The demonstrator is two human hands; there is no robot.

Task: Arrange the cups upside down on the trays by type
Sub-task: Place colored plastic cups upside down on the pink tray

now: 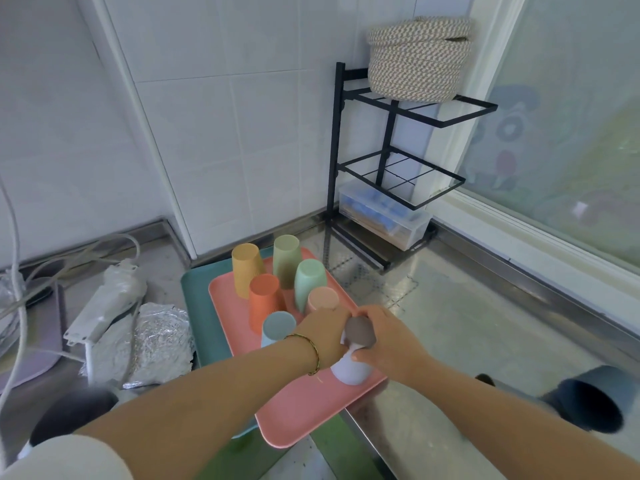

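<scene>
Both hands at centre frame over the pink tray (304, 407) on the counter (467, 341). Left hand (327, 336) and right hand (388, 336) grasping a brown cup (359, 332) atop an upside-down lavender cup (349, 370). Six more cups inverted behind, upper part of tray.

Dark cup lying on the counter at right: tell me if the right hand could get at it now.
Probably yes, once freed: the right hand is busy with the lavender cup, but nothing blocks the dark cup.
</scene>
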